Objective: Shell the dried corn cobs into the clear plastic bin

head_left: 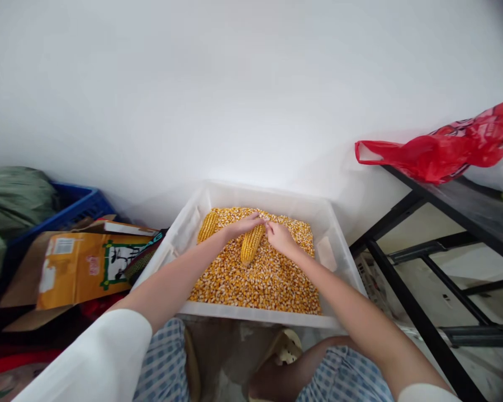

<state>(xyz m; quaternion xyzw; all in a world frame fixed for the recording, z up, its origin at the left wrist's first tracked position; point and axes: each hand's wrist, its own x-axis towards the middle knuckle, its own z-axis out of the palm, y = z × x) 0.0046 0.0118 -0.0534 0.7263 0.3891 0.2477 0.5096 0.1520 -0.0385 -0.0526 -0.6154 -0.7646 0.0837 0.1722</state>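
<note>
A yellow corn cob (252, 245), its rows of kernels showing on the near part, slants over loose corn kernels (255, 287) in a white plastic bin (268, 315). Across its far end lies my left hand (247, 224), which grips it; the fingers are partly hidden. My right hand (280, 235) is closed, with its fingertips pinched against the same far end of the cob, close to the left fingertips. A second corn cob (207, 226) rests on the kernels at the bin's left side.
Left of the bin are an orange cardboard box (81, 268) and a blue crate (81, 204) with a green bag (14, 206). To the right stands a black metal frame (402, 290) with a red plastic bag (440, 153) on top. A white wall (251, 100) rises behind.
</note>
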